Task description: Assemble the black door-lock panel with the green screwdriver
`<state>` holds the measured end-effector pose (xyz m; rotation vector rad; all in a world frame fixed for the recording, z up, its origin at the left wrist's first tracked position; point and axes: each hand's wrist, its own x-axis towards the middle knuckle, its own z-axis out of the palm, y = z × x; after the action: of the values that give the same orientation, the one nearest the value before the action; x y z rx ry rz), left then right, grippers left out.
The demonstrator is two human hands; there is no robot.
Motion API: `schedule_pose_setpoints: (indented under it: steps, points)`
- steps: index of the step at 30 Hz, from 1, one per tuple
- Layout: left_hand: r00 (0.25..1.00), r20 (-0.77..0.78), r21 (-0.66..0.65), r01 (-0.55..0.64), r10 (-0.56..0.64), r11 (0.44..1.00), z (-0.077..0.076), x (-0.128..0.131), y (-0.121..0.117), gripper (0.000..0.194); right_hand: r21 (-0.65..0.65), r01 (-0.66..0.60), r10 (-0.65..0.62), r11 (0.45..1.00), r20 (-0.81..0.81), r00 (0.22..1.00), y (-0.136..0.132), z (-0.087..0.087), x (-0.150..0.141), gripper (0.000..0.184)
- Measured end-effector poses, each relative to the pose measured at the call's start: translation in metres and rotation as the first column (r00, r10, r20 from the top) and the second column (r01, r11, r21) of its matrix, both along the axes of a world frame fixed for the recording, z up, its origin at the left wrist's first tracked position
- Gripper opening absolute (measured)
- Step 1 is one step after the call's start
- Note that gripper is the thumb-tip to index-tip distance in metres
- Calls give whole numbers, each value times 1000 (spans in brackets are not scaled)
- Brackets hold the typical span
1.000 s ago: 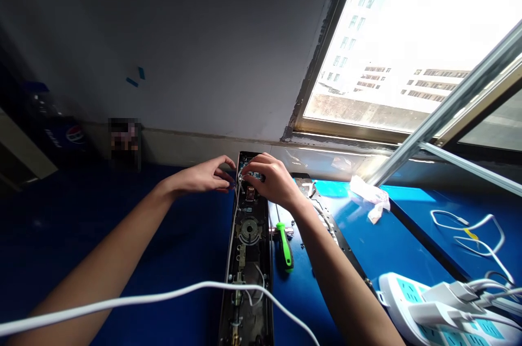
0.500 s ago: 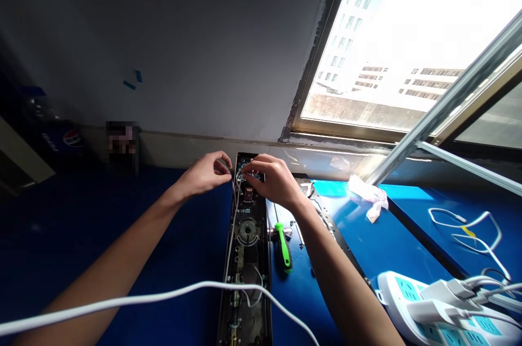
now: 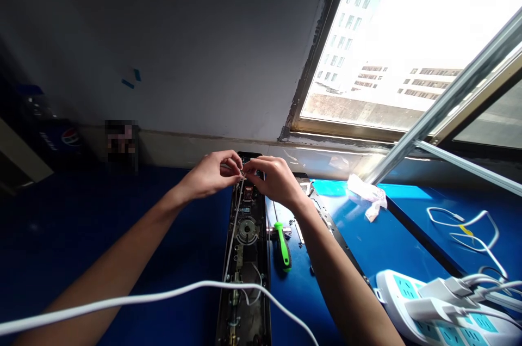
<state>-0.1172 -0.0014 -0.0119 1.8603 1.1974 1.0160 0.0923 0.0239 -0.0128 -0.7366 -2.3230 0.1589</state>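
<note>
A long, narrow black housing [image 3: 247,253] lies lengthwise in front of me. It looks like an opened electronic door lock, with a circuit board at its far end and metal parts inside. A thin white wire [image 3: 233,237] runs along its left side up to my fingers. Over the far end, my left hand [image 3: 212,173] pinches at the wire's tip with thumb and forefinger. My right hand [image 3: 274,176] meets it there, its fingertips also closed on the wire end. The tiny piece between the fingertips is mostly hidden.
A green-handled screwdriver [image 3: 283,247] lies right of the housing, beside a black panel [image 3: 342,245] and small screws. A white power strip [image 3: 411,308] with plugs sits at lower right. A thick white cable [image 3: 163,296] crosses the foreground. A metal bar [image 3: 444,90] slants before the window.
My left hand has moved right, from beside the housing to over it, and its fingertips now meet the right hand's at the wire end. My right hand has hardly moved.
</note>
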Motion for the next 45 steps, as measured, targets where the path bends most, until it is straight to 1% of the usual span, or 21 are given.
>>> schedule_pose_setpoints:
  steps: [2, 5, 7, 10, 14, 17, 22, 26, 28, 33, 38, 42, 45]
  points:
    - [998, -43, 51, -35, 38, 998, 3, -3, -1, 30, -3, 1, -1, 1000, 18, 1000, 0, 0, 0, 13]
    - [972, -232, 106, -7, 32, 994, 5, -7, -2, 26, -8, 9, -9, 1000, 42, 999, 0, -1, 0, 13]
    - [935, -353, 128, 26, 21, 991, 3, -7, -3, 28, -15, 14, -13, 1000, 56, 998, 0, 0, 0, 14]
    - [907, -419, 131, 23, 34, 991, -5, -5, -1, 37, -27, 21, -19, 999, 70, 997, -1, 0, 0, 16]
    - [920, -388, 122, -10, 57, 993, -14, -3, 2, 44, -33, 24, -21, 999, 71, 997, -1, 1, 0, 18]
    - [939, -341, 103, -9, 44, 995, -16, -4, 4, 47, -31, 32, -29, 999, 73, 997, 0, 0, 0, 16]
    - [960, -273, 85, -37, 59, 996, -17, -8, 8, 48, -14, 51, -50, 999, 98, 994, 1, -2, -4, 14]
    - [986, -168, 7, 2, 0, 1000, -22, -14, 14, 45, 12, 62, -63, 998, 96, 993, -2, -1, -7, 15]
    - [990, -142, -15, 25, -27, 1000, -24, -15, 15, 46, 23, 69, -71, 997, 94, 993, -4, 0, -7, 15]
    - [981, -193, -24, -10, 5, 1000, -23, -13, 14, 58, 36, 79, -82, 996, 96, 992, -4, 1, -5, 15]
    - [984, -172, -47, 34, -41, 998, -16, -17, 10, 48, 38, 77, -80, 996, 90, 993, -5, 1, -4, 15]
    - [974, -223, -45, 38, -47, 998, -13, -15, 6, 47, 43, 83, -86, 996, 81, 993, -6, 2, -5, 14]
    - [978, -197, -65, 49, -61, 997, -13, -12, 7, 45, 40, 86, -89, 995, 78, 993, -7, 2, -5, 14]
